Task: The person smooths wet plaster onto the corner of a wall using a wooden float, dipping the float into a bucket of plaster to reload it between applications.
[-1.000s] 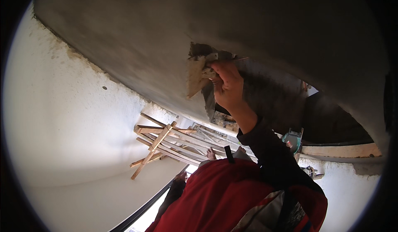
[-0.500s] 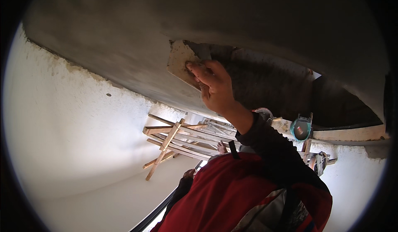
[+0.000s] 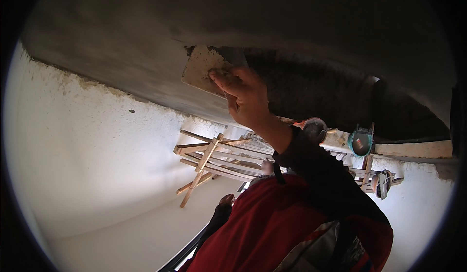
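Note:
My right hand (image 3: pixel 245 94) is closed round a flat, pale plastering trowel (image 3: pixel 202 72) with chipped, smeared edges. The trowel's face lies against the grey plastered surface (image 3: pixel 131 53), at the left end of a darker, rough patch (image 3: pixel 311 87). My right arm, in a dark sleeve, reaches up across the red vest. Low beside the vest is my left hand (image 3: pixel 226 200), small and dim, away from the plaster; its fingers do not show clearly.
Below stands a wooden trestle (image 3: pixel 199 170) with slatted planks. A teal-rimmed bucket (image 3: pixel 360 143) and a reddish-rimmed bucket (image 3: pixel 314 128) sit right of my forearm. A white wall (image 3: pixel 92 150) borders the grey surface. A flat tool (image 3: pixel 384 183) rests farther right.
My right hand has slid the trowel a little to the left along the grey surface. The view has shifted slightly, and more of the reddish-rimmed bucket shows.

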Action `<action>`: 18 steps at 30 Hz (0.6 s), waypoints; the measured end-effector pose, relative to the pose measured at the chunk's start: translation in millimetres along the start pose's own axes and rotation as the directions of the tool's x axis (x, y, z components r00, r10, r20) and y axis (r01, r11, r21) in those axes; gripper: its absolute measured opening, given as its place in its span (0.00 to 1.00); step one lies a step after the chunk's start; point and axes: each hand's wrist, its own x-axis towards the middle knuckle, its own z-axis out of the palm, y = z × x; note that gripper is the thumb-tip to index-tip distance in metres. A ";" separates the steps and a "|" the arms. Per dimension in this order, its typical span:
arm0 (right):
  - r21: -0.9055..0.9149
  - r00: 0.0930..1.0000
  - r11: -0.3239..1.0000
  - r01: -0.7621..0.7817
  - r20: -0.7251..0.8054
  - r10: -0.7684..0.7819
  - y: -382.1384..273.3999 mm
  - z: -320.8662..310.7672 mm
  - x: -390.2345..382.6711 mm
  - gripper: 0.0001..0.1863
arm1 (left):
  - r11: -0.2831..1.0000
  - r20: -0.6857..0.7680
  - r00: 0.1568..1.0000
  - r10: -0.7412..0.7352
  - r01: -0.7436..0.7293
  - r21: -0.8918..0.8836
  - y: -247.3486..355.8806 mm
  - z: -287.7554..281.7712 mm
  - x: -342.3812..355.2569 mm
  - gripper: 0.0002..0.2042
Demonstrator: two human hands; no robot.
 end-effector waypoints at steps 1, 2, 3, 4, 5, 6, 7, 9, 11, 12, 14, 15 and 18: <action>0.008 1.000 1.000 -0.005 0.013 0.004 4.8 1.0 3.7 0.24 | 1.000 -0.005 1.000 0.026 -0.026 0.013 -1.3 -2.1 -1.6 0.25; 0.014 1.000 1.000 -0.009 0.025 0.008 9.4 0.5 7.1 0.23 | 0.998 -0.004 0.998 0.056 -0.056 0.034 -0.8 -3.3 2.0 0.25; 0.062 0.995 0.993 -0.096 0.027 0.095 12.4 -1.3 9.6 0.23 | 0.999 -0.016 0.999 0.042 -0.042 -0.006 -1.5 -3.1 3.3 0.24; 0.111 0.983 0.977 -0.183 0.032 0.180 14.6 -4.5 11.9 0.23 | 0.999 -0.029 0.999 0.026 -0.027 -0.044 -2.7 -5.2 3.6 0.24; 0.158 0.964 0.951 -0.265 0.044 0.261 15.7 -7.1 12.6 0.23 | 0.989 -0.049 0.998 -0.036 0.028 -0.146 -5.6 -4.3 7.8 0.24; 0.175 0.969 0.953 -0.246 0.018 0.247 17.6 -8.4 9.4 0.23 | 0.965 -0.063 0.993 -0.099 0.080 -0.248 -8.9 -2.7 10.6 0.23; 0.192 0.973 0.955 -0.226 -0.009 0.232 20.3 -8.7 3.6 0.22 | 0.930 -0.089 0.989 -0.115 0.076 -0.359 -14.6 2.6 8.6 0.24; 0.220 0.979 0.954 -0.204 0.031 0.203 16.0 -11.8 -5.7 0.20 | 0.978 -0.063 0.996 -0.056 0.042 -0.204 0.0 4.0 7.2 0.24; 0.206 0.988 0.967 -0.151 0.065 0.141 0.7 -5.5 -1.9 0.20 | 0.996 -0.045 0.999 -0.014 0.010 -0.084 -4.6 3.1 2.0 0.25; 0.209 0.990 0.970 -0.126 0.082 0.111 -7.5 -0.9 1.1 0.20 | 0.998 -0.035 0.998 0.047 -0.045 0.053 -15.9 -1.9 0.5 0.25; 0.198 0.973 0.955 -0.221 0.105 0.204 2.8 1.8 8.7 0.21 | 0.931 0.030 0.984 0.173 -0.174 0.322 -33.8 -8.5 8.9 0.25; 0.176 0.972 0.957 -0.232 0.070 0.223 17.8 2.4 8.4 0.21 | 0.956 0.028 0.991 0.130 -0.133 0.261 -24.7 -3.4 12.5 0.25; 0.090 0.975 0.971 -0.221 -0.013 0.223 44.7 -0.1 -4.2 0.21 | 0.996 -0.005 1.000 0.028 -0.028 0.084 3.0 4.5 -0.6 0.26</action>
